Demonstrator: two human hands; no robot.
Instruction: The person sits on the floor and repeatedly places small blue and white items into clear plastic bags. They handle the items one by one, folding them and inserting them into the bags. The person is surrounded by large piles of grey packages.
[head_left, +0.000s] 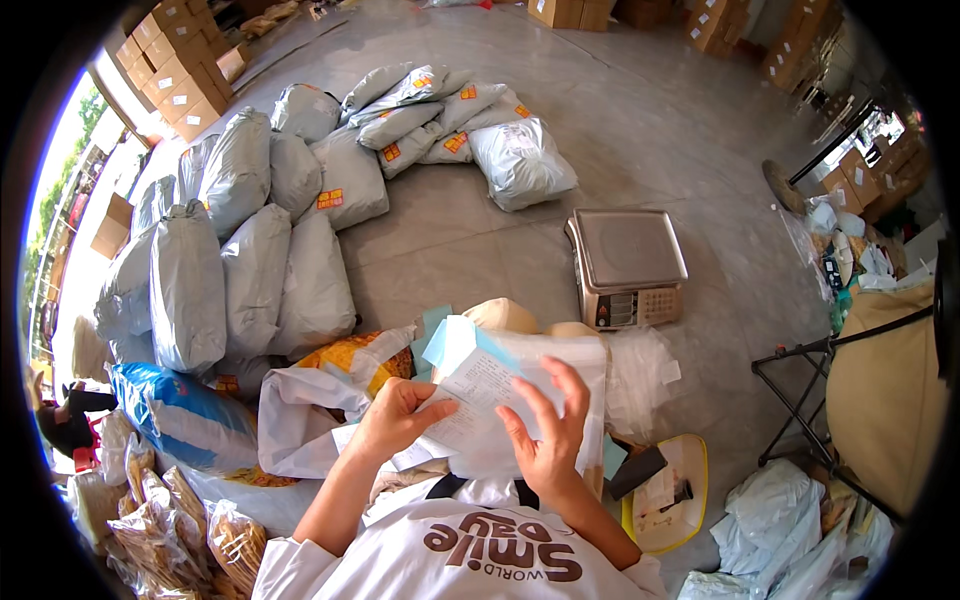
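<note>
My left hand (405, 417) pinches the left edge of a strip of printed paper labels (480, 382) between thumb and fingers. The strip has a blue-edged folded end at the top. My right hand (546, 431) hovers at the strip's right side with its fingers spread, and holds nothing that I can see. Beneath both lies a stack of clear plastic bags (577, 367) on my lap. More printed papers (415, 454) rest below my left wrist. A digital weighing scale (631, 251) with a metal plate stands on the floor ahead to the right.
Packed grey mailer bags (187, 285) form a curved pile ahead and left. Woven sacks (184, 420) and bundles in clear plastic (161, 517) lie at left. A yellow-rimmed tray (703, 480) and a folding chair (885, 375) are at right. Cardboard cartons (180, 75) stand behind.
</note>
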